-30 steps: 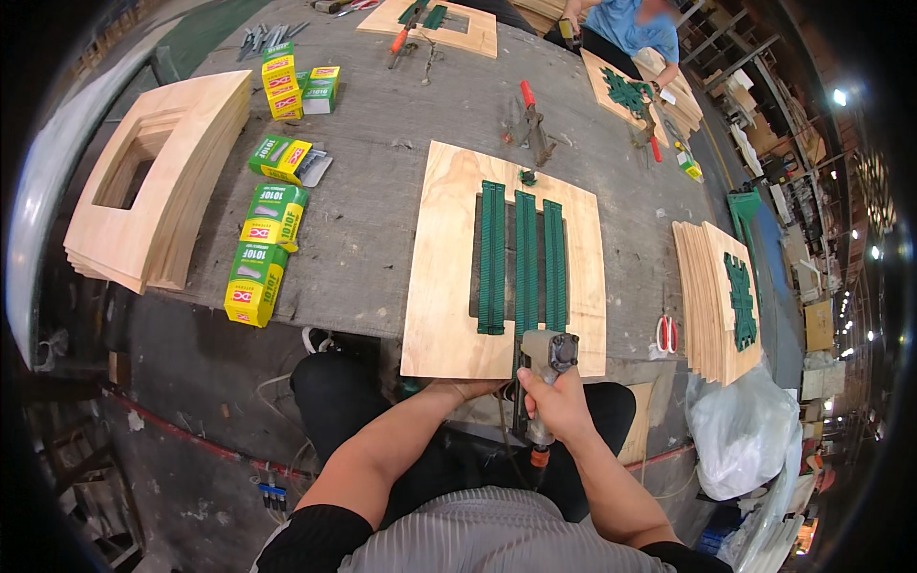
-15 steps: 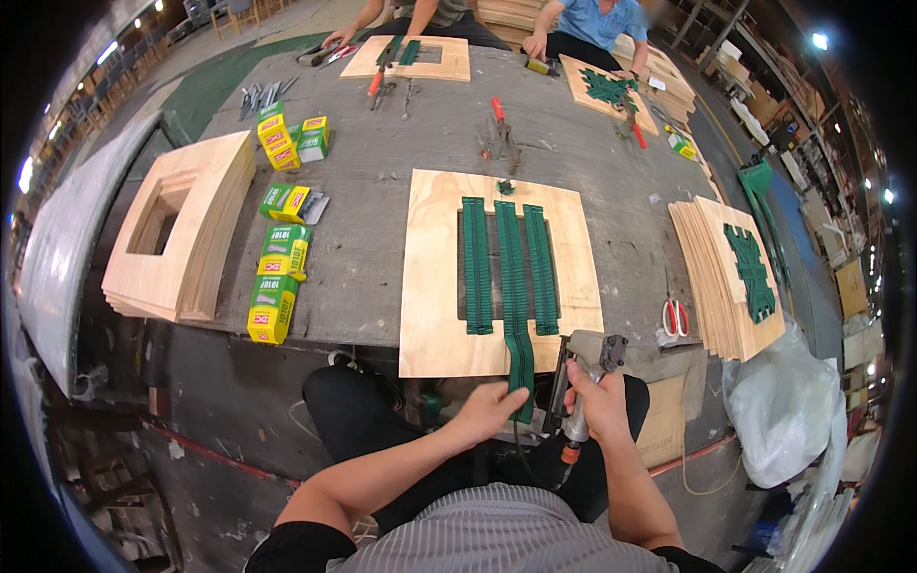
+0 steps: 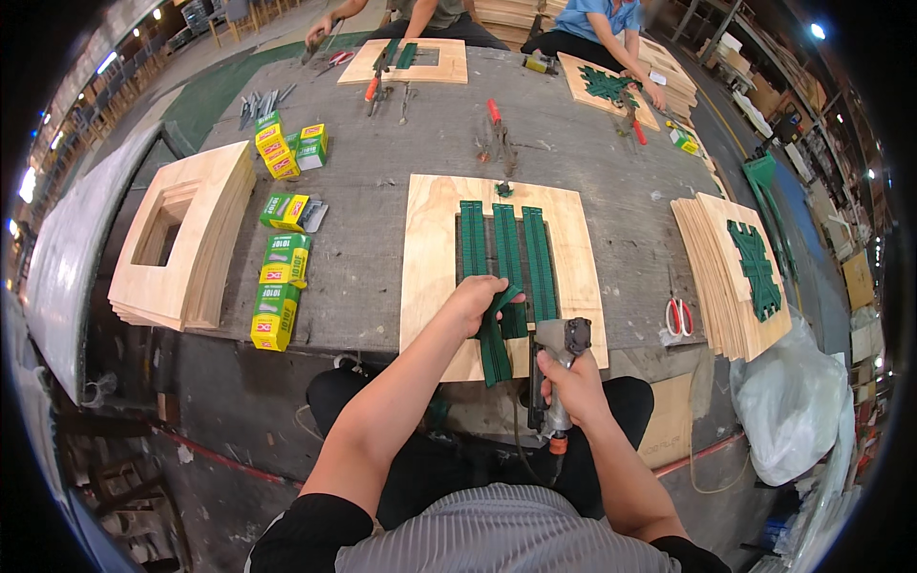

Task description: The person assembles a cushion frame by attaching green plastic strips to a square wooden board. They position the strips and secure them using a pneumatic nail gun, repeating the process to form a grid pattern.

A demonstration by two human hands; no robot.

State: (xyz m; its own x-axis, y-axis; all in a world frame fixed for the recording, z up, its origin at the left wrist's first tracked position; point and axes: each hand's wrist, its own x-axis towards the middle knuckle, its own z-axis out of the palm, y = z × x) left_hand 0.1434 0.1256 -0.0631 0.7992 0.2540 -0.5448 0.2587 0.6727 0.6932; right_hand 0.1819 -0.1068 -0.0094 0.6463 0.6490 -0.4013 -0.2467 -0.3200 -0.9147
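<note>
In front of me on the table lies a square plywood panel (image 3: 430,234) with a cut-out in its middle. Three green webbing straps (image 3: 504,239) run lengthwise over that opening. My left hand (image 3: 475,304) is closed on the middle strap near the cut-out's near edge, folding the strap over. The strap's loose tail (image 3: 494,353) hangs toward the panel's front edge. In my right hand (image 3: 578,387) is a pneumatic staple gun (image 3: 562,336), held by its grip at the panel's front right edge. Its nose is just right of the folded strap.
Cut-out panels are stacked at left (image 3: 181,239); another stack (image 3: 707,277) with a webbed panel stands right, near red-handled scissors (image 3: 679,315). Green-yellow staple boxes (image 3: 285,258) line the left. A clamp tool (image 3: 497,134) lies beyond my panel. Two people work across the table (image 3: 382,143).
My left hand has moved up and forward onto the panel, folding the middle strap's end back. The staple gun has shifted slightly left. The people opposite have moved their hands.
</note>
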